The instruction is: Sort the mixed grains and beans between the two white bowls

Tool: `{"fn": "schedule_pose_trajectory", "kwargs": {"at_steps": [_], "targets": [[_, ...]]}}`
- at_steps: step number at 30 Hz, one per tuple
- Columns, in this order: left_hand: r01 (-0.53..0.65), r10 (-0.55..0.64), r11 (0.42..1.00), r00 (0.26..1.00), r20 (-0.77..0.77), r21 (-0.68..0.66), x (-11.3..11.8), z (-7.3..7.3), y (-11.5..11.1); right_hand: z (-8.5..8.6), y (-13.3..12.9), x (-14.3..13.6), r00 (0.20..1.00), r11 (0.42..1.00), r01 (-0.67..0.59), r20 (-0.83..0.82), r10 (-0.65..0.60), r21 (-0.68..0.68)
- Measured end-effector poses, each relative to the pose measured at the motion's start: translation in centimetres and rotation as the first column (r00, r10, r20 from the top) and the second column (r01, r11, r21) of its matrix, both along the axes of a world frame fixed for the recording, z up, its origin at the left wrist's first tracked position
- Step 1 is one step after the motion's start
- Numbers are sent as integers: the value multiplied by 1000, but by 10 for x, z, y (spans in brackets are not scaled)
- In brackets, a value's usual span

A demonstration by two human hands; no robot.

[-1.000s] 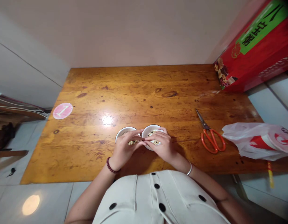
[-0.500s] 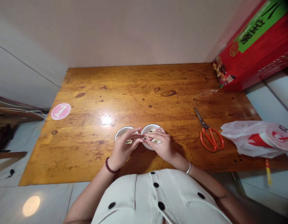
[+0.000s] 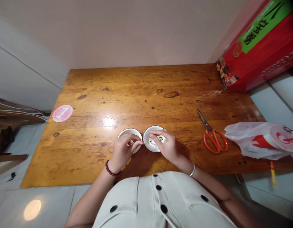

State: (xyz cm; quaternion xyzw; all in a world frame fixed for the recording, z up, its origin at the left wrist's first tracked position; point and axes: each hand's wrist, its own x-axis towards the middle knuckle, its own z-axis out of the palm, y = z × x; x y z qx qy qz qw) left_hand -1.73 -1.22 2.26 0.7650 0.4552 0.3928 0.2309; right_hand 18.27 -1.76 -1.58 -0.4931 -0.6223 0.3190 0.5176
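Two small white bowls with dark rims stand side by side on the wooden table. My left hand (image 3: 124, 148) hangs over the left bowl (image 3: 127, 130), its thumb and fingertips brought close in a loose pinch near the rim on the right. Anything between those tips is too small to tell. Pale and dark beans (image 3: 130, 143) show through the gap in that hand. My right hand (image 3: 168, 145) reaches into the right bowl (image 3: 147, 146), thumb and fingers bent together at the beans (image 3: 160, 138). What its fingertips pinch is hidden.
Orange-handled scissors (image 3: 215, 141) lie to the right on the wooden table (image 3: 136, 91). Beyond them is a drink cup (image 3: 267, 141) in a clear plastic bag. A red box (image 3: 257, 60) stands at the back right. A pink number disc (image 3: 62, 113) sits at the left edge.
My hands, which met between the bowls, have drawn apart. The right one moved right over its bowl and curled its fingers; the left one's fingers bent inward.
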Motion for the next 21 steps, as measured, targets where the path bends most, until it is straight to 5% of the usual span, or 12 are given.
{"fn": "schedule_pose_trajectory", "kwargs": {"at_steps": [7,21], "targets": [[-14,14,1000,999,-45,13,1,-1,0,4,1,-1,998,1000,-10,55,10,-5],[4,2,978,1000,28,-207,7,-3,-5,11,4,0,995,995,-83,59,80,47]]}}
